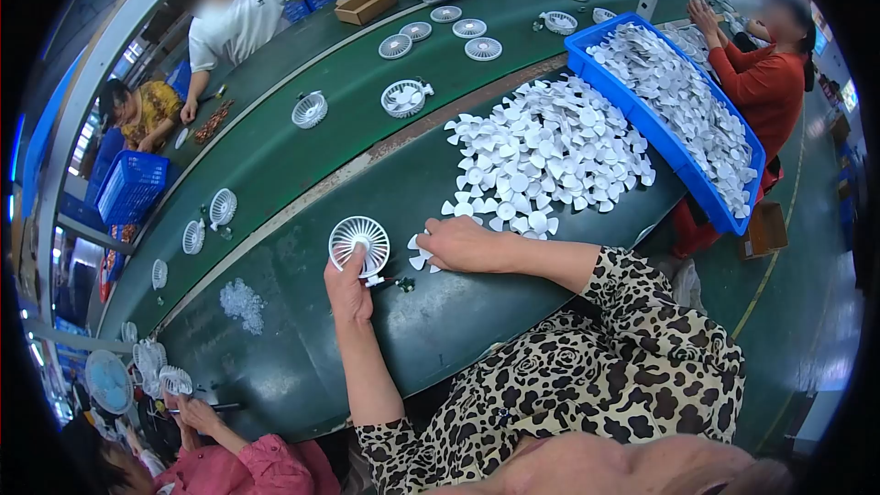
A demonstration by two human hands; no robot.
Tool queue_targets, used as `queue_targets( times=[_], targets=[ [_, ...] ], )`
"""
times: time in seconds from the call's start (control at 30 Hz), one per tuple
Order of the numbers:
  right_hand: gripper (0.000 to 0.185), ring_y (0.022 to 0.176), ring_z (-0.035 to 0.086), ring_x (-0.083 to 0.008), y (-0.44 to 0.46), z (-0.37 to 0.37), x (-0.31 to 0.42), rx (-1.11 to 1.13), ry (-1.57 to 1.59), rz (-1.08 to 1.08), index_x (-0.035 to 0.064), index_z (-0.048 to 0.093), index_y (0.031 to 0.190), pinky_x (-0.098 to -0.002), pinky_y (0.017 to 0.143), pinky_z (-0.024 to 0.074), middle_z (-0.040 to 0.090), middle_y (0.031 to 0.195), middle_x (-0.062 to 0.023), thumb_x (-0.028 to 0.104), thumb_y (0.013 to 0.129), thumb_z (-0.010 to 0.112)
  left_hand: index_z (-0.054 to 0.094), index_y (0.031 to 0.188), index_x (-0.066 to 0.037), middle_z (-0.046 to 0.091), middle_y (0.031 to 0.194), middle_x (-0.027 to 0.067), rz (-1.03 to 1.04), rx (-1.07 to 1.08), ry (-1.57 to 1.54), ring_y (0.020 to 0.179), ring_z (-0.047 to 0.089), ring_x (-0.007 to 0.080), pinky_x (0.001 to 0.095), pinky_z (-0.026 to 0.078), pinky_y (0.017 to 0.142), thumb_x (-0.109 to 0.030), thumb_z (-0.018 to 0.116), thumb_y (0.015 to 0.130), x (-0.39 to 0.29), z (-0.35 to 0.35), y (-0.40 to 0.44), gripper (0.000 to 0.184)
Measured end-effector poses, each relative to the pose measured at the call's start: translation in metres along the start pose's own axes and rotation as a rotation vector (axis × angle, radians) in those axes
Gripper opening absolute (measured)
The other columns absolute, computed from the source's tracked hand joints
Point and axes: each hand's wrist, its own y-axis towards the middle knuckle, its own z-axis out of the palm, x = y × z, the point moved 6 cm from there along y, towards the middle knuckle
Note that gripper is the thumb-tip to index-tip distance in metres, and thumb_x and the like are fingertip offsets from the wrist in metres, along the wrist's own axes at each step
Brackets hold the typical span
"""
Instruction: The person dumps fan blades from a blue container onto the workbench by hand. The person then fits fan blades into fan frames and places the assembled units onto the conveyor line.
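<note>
My left hand [348,291] grips a round white fan housing [344,236] with radial slats and lifts it above the green work table [302,348]. From the lower edge of this housing hang a small circuit board [404,284] and thin wires. To its right, my right hand [460,246] is closed, its fingertips on a white fan blade [420,258] low over the table. Just beyond this hand spreads a large heap of loose white fan blades [550,151]. The tips of the right fingers are partly hidden.
A blue tray [623,108] full of blades stands at the heap's right. Beyond a ledge, a green belt [275,160] carries several fan housings. Small clear pieces [242,305] lie on the table at left. Co-workers sit around, one in pink [243,467] at lower left.
</note>
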Motion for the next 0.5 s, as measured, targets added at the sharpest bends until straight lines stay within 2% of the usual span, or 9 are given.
queue_targets(
  times=[0.13, 0.2, 0.27, 0.33, 0.37, 0.43, 0.5],
  targets=[
    [0.025, 0.077, 0.061, -0.0373, -0.005, -0.001, 0.010, 0.152, -0.002, -0.065, -0.0002, 0.058, 0.090, -0.0461, 0.066, 0.0490, 0.058, 0.082, -0.0200, 0.015, 0.072, 0.063, 0.057, 0.104, 0.001, 0.063, 0.095, 0.0065, 0.060, -0.041, 0.040, 0.082, 0.061, 0.0141, 0.0276, 0.050, 0.073, -0.005, 0.065, 0.082, -0.001, 0.003, -0.003, 0.024],
    [0.031, 0.080, 0.060, -0.0357, -0.008, -0.010, 0.024, 0.235, 0.130, -0.085, 0.0046, 0.058, 0.101, -0.0437, 0.068, 0.0481, 0.057, 0.089, -0.0167, 0.023, 0.077, 0.064, 0.057, 0.106, 0.001, 0.063, 0.096, 0.0068, 0.052, -0.054, 0.056, 0.083, 0.061, 0.0135, 0.0280, 0.050, 0.074, -0.007, 0.064, 0.085, 0.002, 0.004, -0.004, 0.024],
    [0.031, 0.080, 0.060, -0.0333, -0.008, -0.028, 0.036, 0.028, 0.276, -0.133, 0.0063, 0.059, 0.103, -0.0416, 0.067, 0.0483, 0.057, 0.088, -0.0138, 0.022, 0.078, 0.065, 0.057, 0.105, 0.000, 0.063, 0.094, 0.0064, 0.014, 0.013, 0.027, 0.082, 0.060, 0.0132, 0.0280, 0.049, 0.074, -0.017, 0.060, 0.090, 0.010, 0.008, -0.002, 0.024],
    [0.032, 0.077, 0.059, -0.0305, 0.000, -0.036, 0.040, -0.182, 0.215, -0.168, 0.0069, 0.058, 0.103, -0.0397, 0.061, 0.0482, 0.055, 0.085, -0.0121, 0.017, 0.074, 0.068, 0.056, 0.105, -0.001, 0.062, 0.094, 0.0062, -0.034, 0.091, -0.031, 0.082, 0.060, 0.0129, 0.0286, 0.049, 0.072, -0.029, 0.055, 0.093, 0.015, 0.019, -0.006, 0.031],
    [0.030, 0.078, 0.058, -0.0299, 0.007, -0.036, 0.041, -0.215, 0.140, -0.162, 0.0065, 0.057, 0.101, -0.0402, 0.060, 0.0481, 0.054, 0.086, -0.0118, 0.016, 0.074, 0.067, 0.056, 0.105, -0.003, 0.061, 0.095, 0.0058, -0.023, 0.098, -0.001, 0.082, 0.059, 0.0128, 0.0290, 0.050, 0.069, -0.038, 0.051, 0.094, 0.014, 0.025, -0.009, 0.037],
    [0.027, 0.080, 0.058, -0.0298, 0.017, -0.030, 0.039, -0.253, 0.033, -0.149, 0.0058, 0.055, 0.099, -0.0406, 0.059, 0.0481, 0.052, 0.087, -0.0118, 0.015, 0.075, 0.066, 0.055, 0.105, -0.003, 0.061, 0.096, 0.0056, -0.101, 0.110, -0.034, 0.083, 0.059, 0.0128, 0.0296, 0.050, 0.068, -0.040, 0.048, 0.095, 0.017, 0.030, -0.014, 0.039],
    [0.026, 0.082, 0.057, -0.0299, 0.023, -0.025, 0.037, -0.240, 0.046, -0.140, 0.0053, 0.053, 0.097, -0.0411, 0.059, 0.0481, 0.051, 0.088, -0.0120, 0.015, 0.076, 0.065, 0.055, 0.105, -0.003, 0.061, 0.094, 0.0050, -0.091, 0.077, -0.054, 0.082, 0.059, 0.0128, 0.0298, 0.051, 0.067, -0.042, 0.046, 0.095, 0.018, 0.030, -0.013, 0.041]
  ],
)
